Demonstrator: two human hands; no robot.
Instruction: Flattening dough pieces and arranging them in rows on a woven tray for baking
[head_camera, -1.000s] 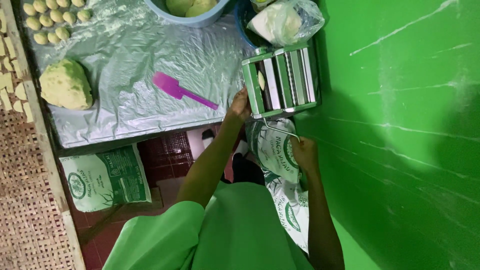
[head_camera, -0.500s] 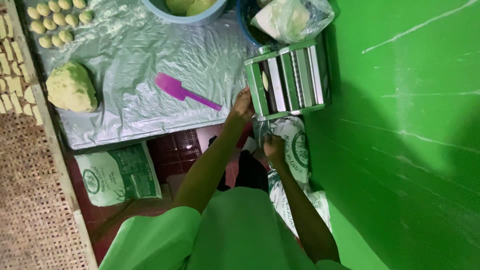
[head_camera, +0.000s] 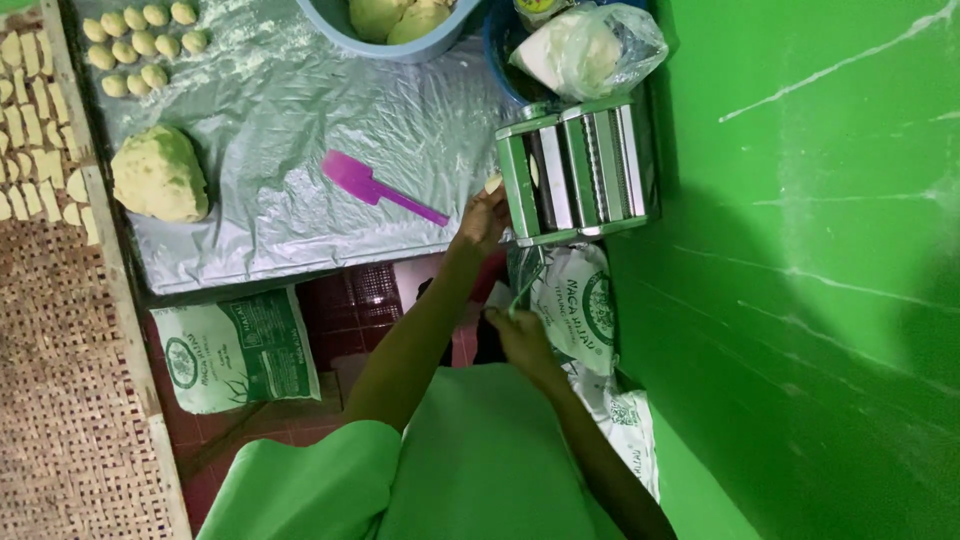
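Feeding dough with left hand fingertips at the roller machine's 9 o'clock while right hand grips the crank risks pinching.

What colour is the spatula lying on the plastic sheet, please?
The spatula is bright purple-pink, blade and handle alike; it shows clearly in the head view.

A bright green wall (streaked with pale scuffs) fills three o'clock; dark red floor tiles show at centre, a woven rattan mat at eight o'clock.
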